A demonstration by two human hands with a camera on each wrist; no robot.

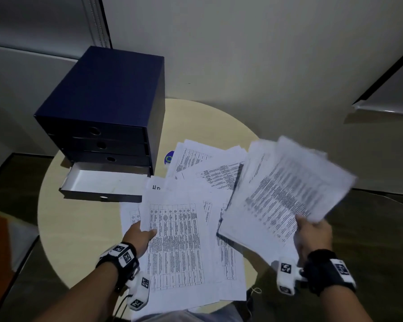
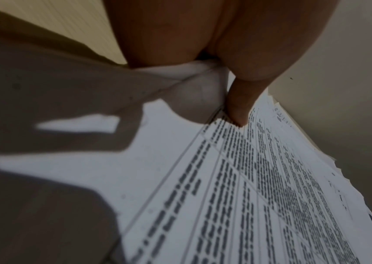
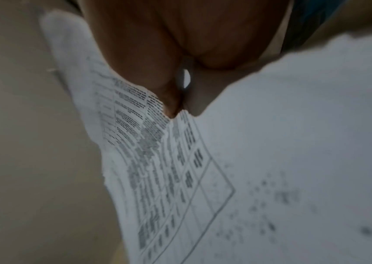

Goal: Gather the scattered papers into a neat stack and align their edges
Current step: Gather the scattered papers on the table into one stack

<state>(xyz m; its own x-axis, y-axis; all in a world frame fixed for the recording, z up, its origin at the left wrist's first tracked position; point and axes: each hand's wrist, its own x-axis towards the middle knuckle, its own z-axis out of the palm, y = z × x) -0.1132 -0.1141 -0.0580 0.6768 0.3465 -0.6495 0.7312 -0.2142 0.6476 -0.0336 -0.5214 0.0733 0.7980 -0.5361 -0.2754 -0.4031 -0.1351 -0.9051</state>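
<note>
Printed white papers [image 1: 191, 198] lie fanned and overlapping across the round cream table [image 1: 79, 228]. My left hand [image 1: 142, 234] pinches the left edge of the top sheet with a printed table [image 1: 175, 245], thumb on top and fingers under it; the left wrist view shows the thumb [image 2: 239, 107] pressing on the sheet [image 2: 248, 178]. My right hand [image 1: 312, 231] grips a blurred bundle of papers [image 1: 286, 191] lifted above the table's right side. In the right wrist view the fingers [image 3: 169, 100] clamp those sheets [image 3: 270, 160].
A dark blue drawer unit [image 1: 107, 108] stands at the table's back left, its bottom drawer [image 1: 102, 182] pulled out and white inside. A small blue sticker [image 1: 169, 158] peeks from under the far papers. A wall rises behind the table; dark floor surrounds it.
</note>
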